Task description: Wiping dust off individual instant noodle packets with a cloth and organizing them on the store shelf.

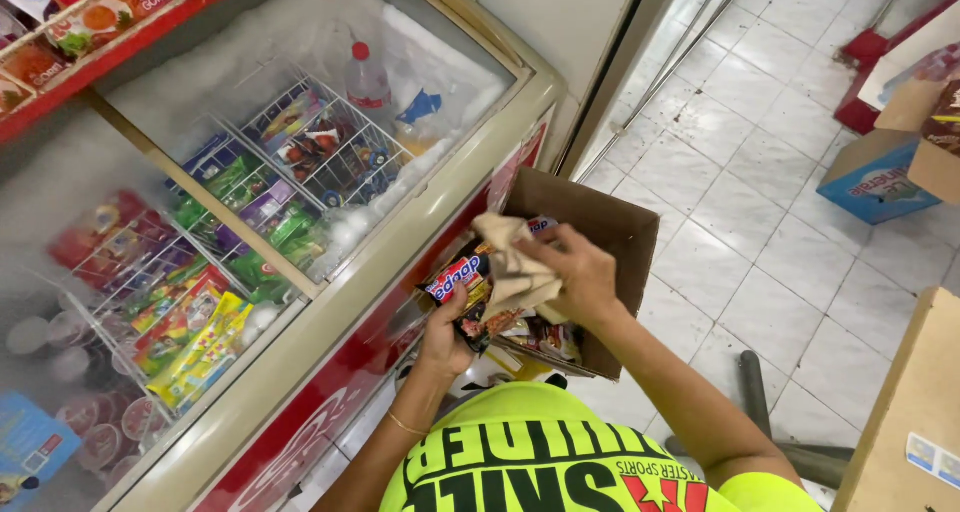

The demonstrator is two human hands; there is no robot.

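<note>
My left hand grips a dark snack packet with a red and blue end, held over an open brown cardboard box that leans against the freezer front. My right hand clutches a crumpled beige cloth and presses it onto the packet. More packets lie inside the box under both hands. My yellow-green printed shirt fills the bottom of the view.
A chest freezer with sliding glass lids stands on the left, holding wire baskets of ice-cream wrappers and a bottle. White floor tiles spread right, with a blue carton, a brown box and a stool leg.
</note>
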